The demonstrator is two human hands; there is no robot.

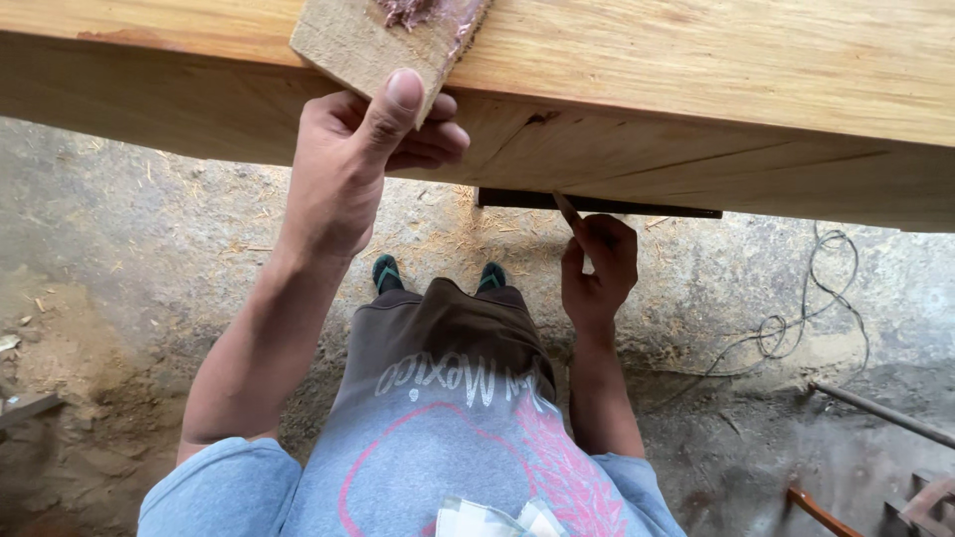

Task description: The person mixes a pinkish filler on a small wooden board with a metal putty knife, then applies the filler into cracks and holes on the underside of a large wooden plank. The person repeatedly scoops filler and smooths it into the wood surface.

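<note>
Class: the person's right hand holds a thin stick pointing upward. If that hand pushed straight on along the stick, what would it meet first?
Most likely the front face of the big wooden beam: the thin stick in the right hand already reaches its lower edge.

Open floor [149, 259] beneath overhanging beam [746, 109]

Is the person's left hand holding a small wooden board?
Yes, the left hand grips a small board smeared with pinkish filler, resting on the large plank.

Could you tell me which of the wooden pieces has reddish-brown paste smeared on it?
The small board under the left hand; the big beam below looks clean.
</note>
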